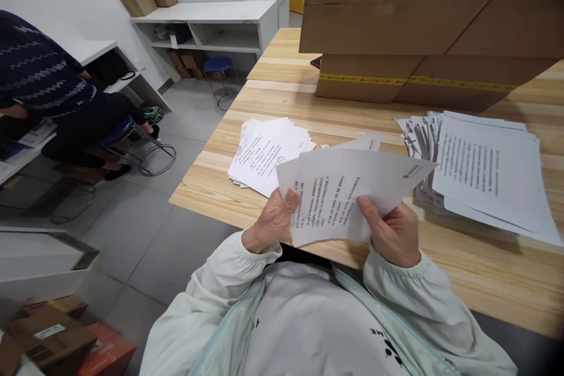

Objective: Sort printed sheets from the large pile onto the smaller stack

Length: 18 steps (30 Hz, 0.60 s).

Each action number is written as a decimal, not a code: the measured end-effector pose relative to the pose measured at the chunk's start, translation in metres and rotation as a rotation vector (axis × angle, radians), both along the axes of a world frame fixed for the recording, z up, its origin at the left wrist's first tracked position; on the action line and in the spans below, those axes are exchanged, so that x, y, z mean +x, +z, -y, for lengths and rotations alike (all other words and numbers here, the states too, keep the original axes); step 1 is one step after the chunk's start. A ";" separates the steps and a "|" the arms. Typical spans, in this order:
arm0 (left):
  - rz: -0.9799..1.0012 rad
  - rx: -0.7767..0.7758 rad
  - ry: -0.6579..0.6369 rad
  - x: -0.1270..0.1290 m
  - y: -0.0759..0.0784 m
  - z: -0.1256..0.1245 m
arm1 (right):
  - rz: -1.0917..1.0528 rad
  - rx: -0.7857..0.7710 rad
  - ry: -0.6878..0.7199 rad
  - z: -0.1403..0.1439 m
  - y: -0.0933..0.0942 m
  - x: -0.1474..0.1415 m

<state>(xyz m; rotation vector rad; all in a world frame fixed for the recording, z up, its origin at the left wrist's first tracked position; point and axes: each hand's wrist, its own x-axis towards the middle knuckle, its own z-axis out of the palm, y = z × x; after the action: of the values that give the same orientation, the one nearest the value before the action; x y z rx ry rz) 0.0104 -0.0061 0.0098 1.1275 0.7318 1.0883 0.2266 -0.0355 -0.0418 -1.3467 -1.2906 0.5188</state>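
Observation:
Between my two hands a printed sheet of paper is held up, tilted, over the table's front edge. My left hand pinches its lower left edge, thumb on the printed side. At the right my right hand grips the sheet with the thumb on top and the fingers hidden behind. Part of another sheet shows behind its upper edge. Beyond my left hand lies a fanned pile of printed papers. A taller, uneven stack of papers rests to the right of my right hand.
Large cardboard boxes stand across the back of the wooden table. A person sits on a blue stool at the left. Another blue stool stands by white shelves. Cartons lie on the floor, lower left.

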 end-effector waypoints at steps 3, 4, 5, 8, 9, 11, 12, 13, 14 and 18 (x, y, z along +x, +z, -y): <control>-0.086 0.151 0.076 0.006 0.007 -0.001 | -0.095 0.196 -0.076 -0.002 0.008 -0.010; -0.104 0.207 0.088 0.007 0.010 -0.002 | -0.148 0.282 -0.108 -0.002 0.012 -0.012; -0.118 0.264 0.082 0.007 0.013 -0.004 | -0.195 0.347 -0.123 -0.002 0.016 -0.012; -0.171 0.391 -0.001 0.005 0.018 -0.009 | -0.232 0.374 -0.046 -0.003 0.022 -0.003; -0.194 0.401 -0.027 0.005 0.018 -0.010 | -0.213 0.346 0.014 -0.004 0.022 0.001; -0.229 0.368 -0.054 0.006 0.016 -0.013 | -0.179 0.294 0.143 -0.006 0.017 0.009; -0.231 0.338 -0.059 0.008 0.014 -0.013 | -0.173 0.276 0.200 -0.007 0.015 0.012; -0.227 0.306 -0.067 0.009 0.013 -0.014 | -0.176 0.261 0.252 -0.009 0.012 0.014; -0.222 0.277 -0.073 0.011 0.013 -0.014 | -0.186 0.248 0.290 -0.010 0.011 0.015; -0.181 0.244 -0.082 0.019 0.017 -0.013 | -0.200 0.249 0.340 -0.013 0.017 0.013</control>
<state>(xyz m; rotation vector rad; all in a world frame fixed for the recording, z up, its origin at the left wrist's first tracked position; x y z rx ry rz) 0.0292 0.0073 0.0265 1.4664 0.6989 1.0339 0.2391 -0.0227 -0.0247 -0.8511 -1.3729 0.6828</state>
